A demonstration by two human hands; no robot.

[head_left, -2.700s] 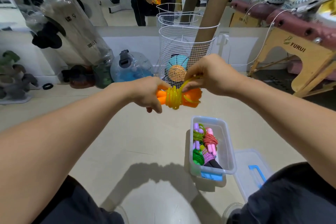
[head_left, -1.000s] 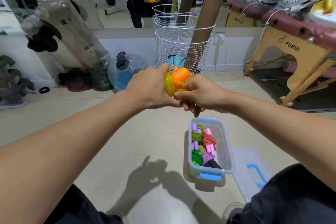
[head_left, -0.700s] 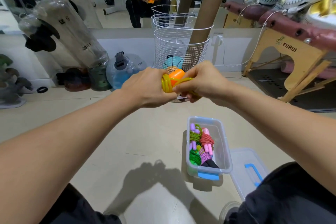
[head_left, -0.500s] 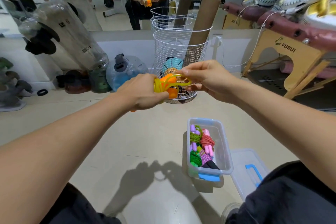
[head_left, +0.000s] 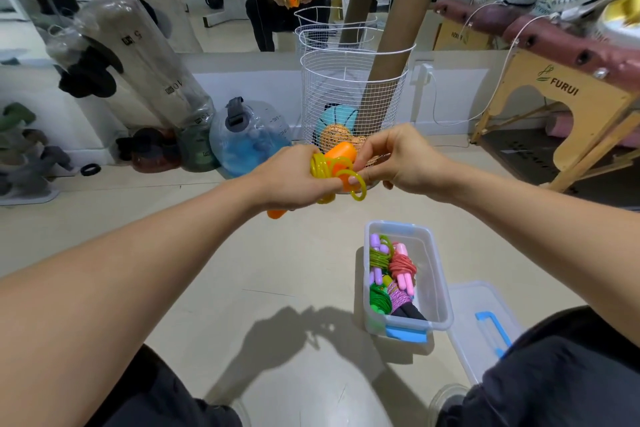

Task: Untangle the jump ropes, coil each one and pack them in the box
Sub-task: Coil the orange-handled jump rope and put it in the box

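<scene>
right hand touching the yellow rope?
Touching. Head view: right hand fingertips pinch a loop of the yellow rope; left hand grips the coil.

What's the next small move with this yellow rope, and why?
Probably tuck the loose loop under the wraps. The left hand grips the orange-handled yellow rope, the right hand pinches its free end, and the box below has room.

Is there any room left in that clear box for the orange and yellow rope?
Yes. The box's right side, along its right wall, is bare. Its left side is crowded with coiled ropes. Open floor lies left of the box; the lid lies right.
</scene>
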